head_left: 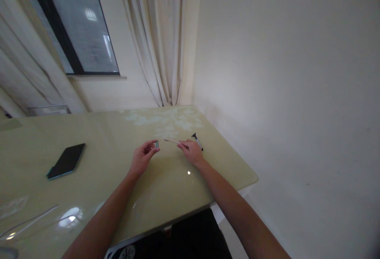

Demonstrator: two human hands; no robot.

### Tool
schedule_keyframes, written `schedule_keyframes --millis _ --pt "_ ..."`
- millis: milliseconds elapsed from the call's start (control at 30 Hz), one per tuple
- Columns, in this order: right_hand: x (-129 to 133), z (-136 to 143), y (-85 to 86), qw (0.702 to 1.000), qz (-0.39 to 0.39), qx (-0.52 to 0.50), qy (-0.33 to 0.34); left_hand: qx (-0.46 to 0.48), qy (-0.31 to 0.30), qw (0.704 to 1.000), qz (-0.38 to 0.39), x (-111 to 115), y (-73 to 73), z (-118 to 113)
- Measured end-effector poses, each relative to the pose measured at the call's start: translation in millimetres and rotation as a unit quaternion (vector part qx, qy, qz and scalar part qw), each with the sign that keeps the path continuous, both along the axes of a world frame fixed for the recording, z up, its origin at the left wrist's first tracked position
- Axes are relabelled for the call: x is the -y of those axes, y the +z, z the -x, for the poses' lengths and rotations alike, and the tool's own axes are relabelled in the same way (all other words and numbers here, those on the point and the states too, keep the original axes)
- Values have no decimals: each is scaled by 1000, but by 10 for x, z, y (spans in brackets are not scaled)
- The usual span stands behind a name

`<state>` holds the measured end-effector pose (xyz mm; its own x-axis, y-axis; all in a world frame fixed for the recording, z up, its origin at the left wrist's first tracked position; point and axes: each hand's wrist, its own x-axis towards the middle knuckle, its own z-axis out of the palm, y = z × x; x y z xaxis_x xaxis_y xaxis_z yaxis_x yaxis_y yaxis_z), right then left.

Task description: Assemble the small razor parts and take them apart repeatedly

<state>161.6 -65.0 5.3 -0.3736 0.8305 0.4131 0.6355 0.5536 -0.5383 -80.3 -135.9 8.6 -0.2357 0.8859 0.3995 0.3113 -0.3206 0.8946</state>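
Note:
My left hand pinches a small rectangular piece, teal with a dark edge, between thumb and fingertips. What kind of piece it is, I cannot make out. To its right, my right hand is closed round a thin pale stick with a darker tip. That tip points left at the teal piece, with a small gap between them. Just beyond my right hand lies a razor with a black head and a grey and black handle, partly hidden by the hand.
Both hands are over a glossy pale green table. A black tablet-like slab lies at the left, and a white cable runs nearer me. A wall borders the right side; curtains hang behind.

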Motion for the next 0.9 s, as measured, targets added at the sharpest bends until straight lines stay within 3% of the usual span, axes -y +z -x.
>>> schedule_keyframes --millis 167,233,400,633,700,800,900 --pt "54 33 14 991 -12 -29 128 0 6 1000 5 -2 10 16" --pt "68 65 2 992 -11 -25 122 3 9 1000 3 3 16 14" --pt "4 33 -34 1000 -6 8 18 0 -8 1000 10 18 22 -29" --pt "66 63 7 989 1 -64 133 -3 1 1000 11 29 45 -24" --pt "77 92 -4 994 -9 -45 101 -6 -2 1000 12 29 45 -22" --pt "41 76 -24 1000 -13 -6 -14 -11 -18 1000 17 30 37 -29" --pt "-28 -4 -13 999 6 4 -44 -17 -20 999 20 40 46 -26"
